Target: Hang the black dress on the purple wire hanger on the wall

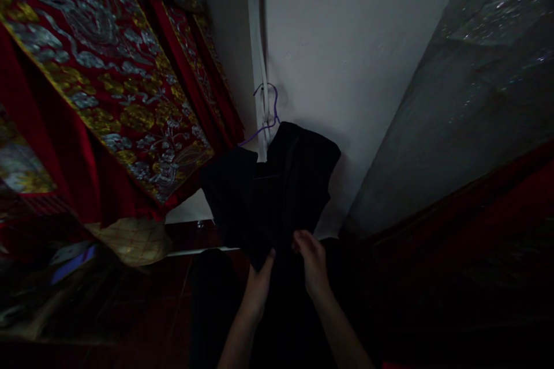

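Note:
A dark, sleeveless-looking garment [303,173] hangs on a purple wire hanger [276,105] against the wall. My left hand [260,282] grips the front edge of the garment low down, its thumb on top and the other fingers hidden behind the cloth. Just to the right, my right hand [311,256] has its fingers curled and pinched on the opposite front edge. The lower part of the garment merges with the dark around my legs, so its hem cannot be made out.
Red cloth embroidered in silver and gold [142,98] hangs at the left. A pale strap [255,23] runs down the wall [346,23] to the hanger. Clear plastic sheeting [489,69] covers something at the right. A yellowish bundle [134,239] sits low at the left.

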Motion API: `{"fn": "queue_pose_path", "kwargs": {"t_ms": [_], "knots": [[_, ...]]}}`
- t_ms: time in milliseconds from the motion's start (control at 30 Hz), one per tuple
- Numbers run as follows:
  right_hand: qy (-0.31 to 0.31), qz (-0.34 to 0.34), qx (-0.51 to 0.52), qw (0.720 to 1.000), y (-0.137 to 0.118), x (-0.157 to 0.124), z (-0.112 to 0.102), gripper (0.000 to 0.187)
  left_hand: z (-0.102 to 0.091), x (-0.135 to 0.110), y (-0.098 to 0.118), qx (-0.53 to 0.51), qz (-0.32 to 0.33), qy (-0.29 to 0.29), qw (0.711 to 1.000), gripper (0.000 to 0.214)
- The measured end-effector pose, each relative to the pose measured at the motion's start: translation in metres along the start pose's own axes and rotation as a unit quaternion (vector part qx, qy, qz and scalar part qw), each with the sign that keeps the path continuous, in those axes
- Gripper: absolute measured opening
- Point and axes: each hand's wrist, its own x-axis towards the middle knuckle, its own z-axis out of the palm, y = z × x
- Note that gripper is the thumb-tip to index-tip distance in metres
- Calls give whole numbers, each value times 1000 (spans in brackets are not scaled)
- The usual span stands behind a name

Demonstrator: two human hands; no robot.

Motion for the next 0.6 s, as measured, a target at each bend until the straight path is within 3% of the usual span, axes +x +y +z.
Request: {"fn": "queue_pose_path", "kwargs": {"t_ms": [133, 267, 433, 600], "knots": [[-94, -41, -21, 994, -33, 0, 2, 39, 6, -8, -7, 26, 0, -31, 999, 50], [-109, -91, -36, 989, -55, -9, -1, 40, 12, -16, -15, 61, 25, -70, 995, 53], [-161, -73, -89, 980, -55, -8, -14, 30, 12, -23, -11, 91, 27, -81, 992, 54], [-176, -3, -146, 974, -43, -3, -21, 24, -1, -14, 11, 98, 37, -43, 994, 48]]}}
